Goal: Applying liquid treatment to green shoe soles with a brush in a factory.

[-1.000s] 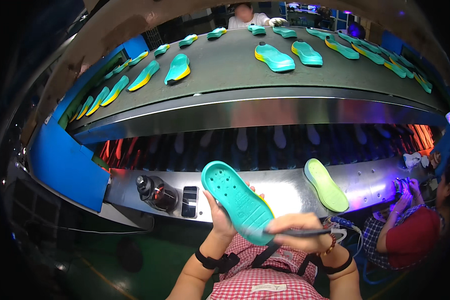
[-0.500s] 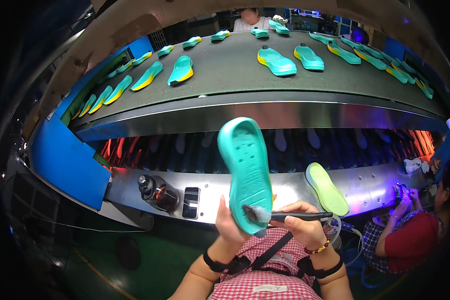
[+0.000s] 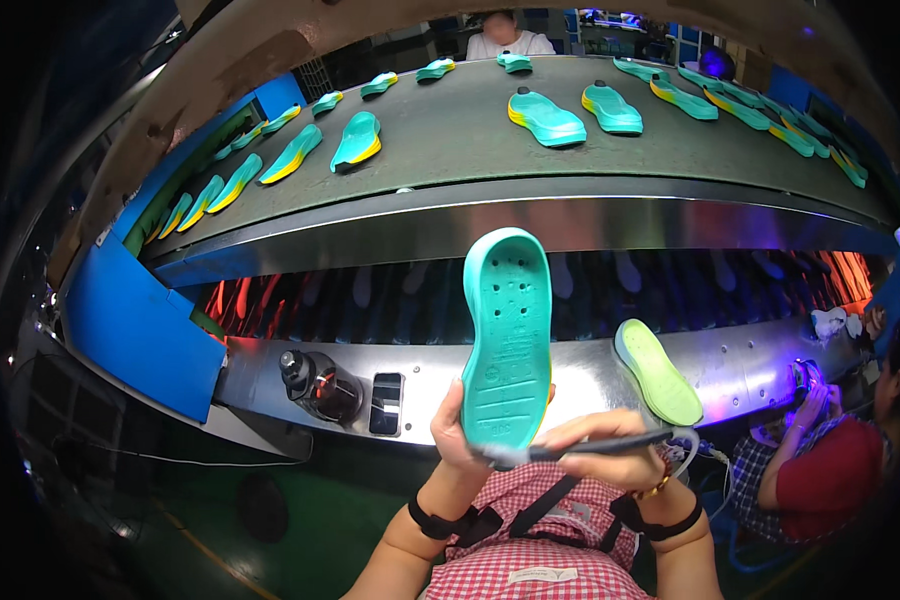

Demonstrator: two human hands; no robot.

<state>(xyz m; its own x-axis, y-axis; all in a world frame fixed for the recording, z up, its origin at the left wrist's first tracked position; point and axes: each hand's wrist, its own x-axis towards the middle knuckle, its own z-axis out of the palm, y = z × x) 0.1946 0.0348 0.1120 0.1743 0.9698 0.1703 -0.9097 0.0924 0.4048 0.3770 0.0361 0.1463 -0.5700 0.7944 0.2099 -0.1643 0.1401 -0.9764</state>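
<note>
My left hand [image 3: 452, 437] grips a teal shoe sole [image 3: 510, 350] near its lower end, holding it almost upright with its hollow inner face toward me. Holes and raised lines show on that face. In my right hand [image 3: 620, 462] is a dark-handled brush [image 3: 655, 438], with a thin hose running off its back end. The brush tip is blurred and lies across the sole's bottom edge, close to my left thumb; whether it touches the sole I cannot tell. A pale yellow-green sole [image 3: 665, 375] lies on the metal ledge [image 3: 740, 375] to the right.
A dark bottle [image 3: 320, 388] and a phone [image 3: 386, 403] stand left on the ledge. Beyond, teal soles [image 3: 547, 118] sit on an upper belt [image 3: 430, 150]; under it is a red-glowing lower opening [image 3: 370, 300]. A co-worker in red [image 3: 835, 475] sits right; another person [image 3: 510, 38] is across the belt.
The teal sole has turned more upright and shifted slightly right. My brush moved from its inner face down to its bottom edge. Across the belt, one sole near the other person is gone.
</note>
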